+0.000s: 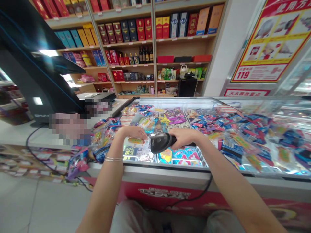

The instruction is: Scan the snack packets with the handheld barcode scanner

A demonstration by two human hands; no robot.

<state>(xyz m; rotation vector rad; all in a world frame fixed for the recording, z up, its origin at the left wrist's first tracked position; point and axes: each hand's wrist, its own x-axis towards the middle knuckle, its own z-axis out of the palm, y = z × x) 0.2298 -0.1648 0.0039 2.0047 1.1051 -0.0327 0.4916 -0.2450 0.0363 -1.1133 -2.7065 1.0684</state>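
Note:
In my right hand (183, 137) is a black handheld barcode scanner (160, 142), gripped by its handle with the head pointing left. My left hand (136, 132) bends down just left of the scanner, its fingers closed at a small clear-wrapped snack packet (135, 141) with a yellow and green label. Part of the fingers is hidden from view. Beneath both hands is the glass top of a chest freezer (138, 165), with bright printed packs (187, 153) showing through it. A pile of blue and pink snack packets (228, 129) spreads to the right.
More packets (102, 142) lie left of my left arm, some at the counter's edge. A black checkout terminal (41, 71) stands on the white counter (14, 132). The scanner's black cable (204, 192) hangs down the freezer front. Shelves (131, 43) with boxed bottles line the back.

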